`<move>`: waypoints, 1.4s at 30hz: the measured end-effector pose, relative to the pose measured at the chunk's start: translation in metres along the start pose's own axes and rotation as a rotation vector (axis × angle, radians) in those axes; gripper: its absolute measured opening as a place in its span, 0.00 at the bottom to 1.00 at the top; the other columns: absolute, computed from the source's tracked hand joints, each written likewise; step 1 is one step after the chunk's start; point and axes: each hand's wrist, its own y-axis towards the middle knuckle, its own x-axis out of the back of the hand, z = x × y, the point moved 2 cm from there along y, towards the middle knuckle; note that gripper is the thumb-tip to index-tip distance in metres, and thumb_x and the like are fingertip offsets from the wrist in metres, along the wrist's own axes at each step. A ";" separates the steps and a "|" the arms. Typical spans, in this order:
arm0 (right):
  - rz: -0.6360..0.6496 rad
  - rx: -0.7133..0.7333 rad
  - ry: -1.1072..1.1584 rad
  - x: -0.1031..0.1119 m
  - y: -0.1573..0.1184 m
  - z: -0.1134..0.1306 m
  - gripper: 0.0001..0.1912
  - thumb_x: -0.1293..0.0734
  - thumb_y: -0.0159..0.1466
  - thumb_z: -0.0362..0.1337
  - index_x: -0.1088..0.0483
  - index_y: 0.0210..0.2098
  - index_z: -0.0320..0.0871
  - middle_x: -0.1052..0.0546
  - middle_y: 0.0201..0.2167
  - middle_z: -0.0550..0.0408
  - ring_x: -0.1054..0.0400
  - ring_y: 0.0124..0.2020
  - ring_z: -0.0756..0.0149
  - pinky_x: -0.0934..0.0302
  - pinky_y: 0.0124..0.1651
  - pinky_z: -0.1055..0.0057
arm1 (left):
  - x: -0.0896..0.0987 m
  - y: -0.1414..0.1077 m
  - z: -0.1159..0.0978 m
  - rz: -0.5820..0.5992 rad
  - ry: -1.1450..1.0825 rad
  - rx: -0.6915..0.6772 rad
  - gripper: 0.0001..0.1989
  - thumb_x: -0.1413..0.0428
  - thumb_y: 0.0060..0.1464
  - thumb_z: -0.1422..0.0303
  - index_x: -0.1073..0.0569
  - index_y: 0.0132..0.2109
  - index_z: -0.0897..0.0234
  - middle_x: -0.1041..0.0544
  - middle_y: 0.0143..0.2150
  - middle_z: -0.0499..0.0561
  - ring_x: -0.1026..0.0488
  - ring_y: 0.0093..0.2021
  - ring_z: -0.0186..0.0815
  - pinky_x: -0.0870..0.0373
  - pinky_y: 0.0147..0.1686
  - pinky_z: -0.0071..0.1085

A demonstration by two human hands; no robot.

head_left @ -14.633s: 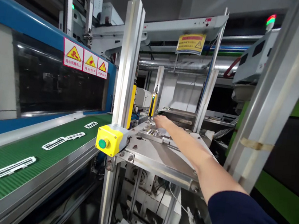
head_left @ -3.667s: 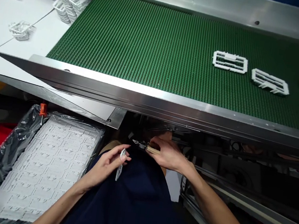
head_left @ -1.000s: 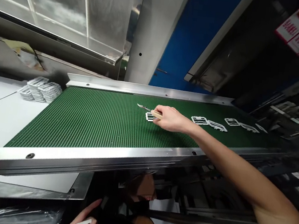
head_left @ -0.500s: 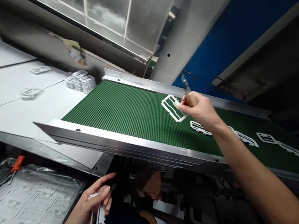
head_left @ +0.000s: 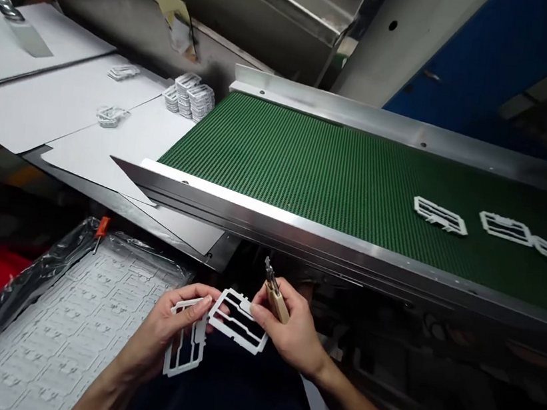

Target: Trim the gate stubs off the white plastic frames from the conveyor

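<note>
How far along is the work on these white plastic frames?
Done, it seems: stacked frames beside the green conveyor belt. In hand: two frames, held by the left hand and right hand, which also grips a wood-handled knife. Remaining: three frames on the belt.

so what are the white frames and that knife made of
The white frames look like matte moulded plastic, with thin even ribs. The craft knife's handle looks like pale wood, though grain is too small to tell; its blade shines like steel.
</note>
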 end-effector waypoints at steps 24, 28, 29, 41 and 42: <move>0.138 -0.056 0.026 -0.016 -0.025 -0.067 0.08 0.36 0.59 0.35 0.35 0.38 0.41 0.30 0.33 0.56 0.36 0.33 0.70 0.41 0.38 0.73 | -0.008 0.009 0.004 0.263 0.969 -0.311 0.08 0.54 0.61 0.68 0.35 0.33 0.63 0.30 0.37 0.49 0.33 0.37 0.33 0.39 0.37 0.28; 0.223 0.105 -0.403 0.017 -0.028 -0.048 0.13 0.37 0.57 0.32 0.36 0.42 0.42 0.29 0.37 0.54 0.35 0.37 0.67 0.42 0.41 0.72 | -0.015 0.005 0.001 0.281 1.016 -0.305 0.09 0.54 0.61 0.68 0.37 0.32 0.63 0.31 0.34 0.48 0.34 0.34 0.32 0.39 0.34 0.27; 0.254 0.129 -0.504 0.025 -0.029 -0.044 0.14 0.37 0.55 0.31 0.36 0.43 0.43 0.29 0.37 0.54 0.35 0.37 0.67 0.42 0.39 0.71 | -0.018 0.006 0.000 0.292 1.028 -0.308 0.10 0.55 0.61 0.68 0.37 0.32 0.63 0.31 0.33 0.47 0.34 0.33 0.31 0.40 0.33 0.27; 0.431 0.141 -1.023 0.047 -0.031 0.004 0.13 0.39 0.54 0.34 0.38 0.40 0.43 0.33 0.33 0.55 0.40 0.33 0.65 0.46 0.36 0.68 | -0.034 0.017 -0.007 0.363 1.157 -0.319 0.10 0.56 0.62 0.67 0.37 0.31 0.63 0.34 0.29 0.45 0.36 0.28 0.30 0.42 0.29 0.26; 0.444 0.144 -1.040 0.047 -0.031 0.006 0.12 0.39 0.55 0.34 0.38 0.40 0.43 0.33 0.33 0.55 0.40 0.33 0.65 0.46 0.37 0.67 | -0.035 0.017 -0.007 0.359 1.162 -0.316 0.10 0.56 0.62 0.68 0.38 0.31 0.63 0.34 0.28 0.45 0.36 0.28 0.30 0.42 0.29 0.26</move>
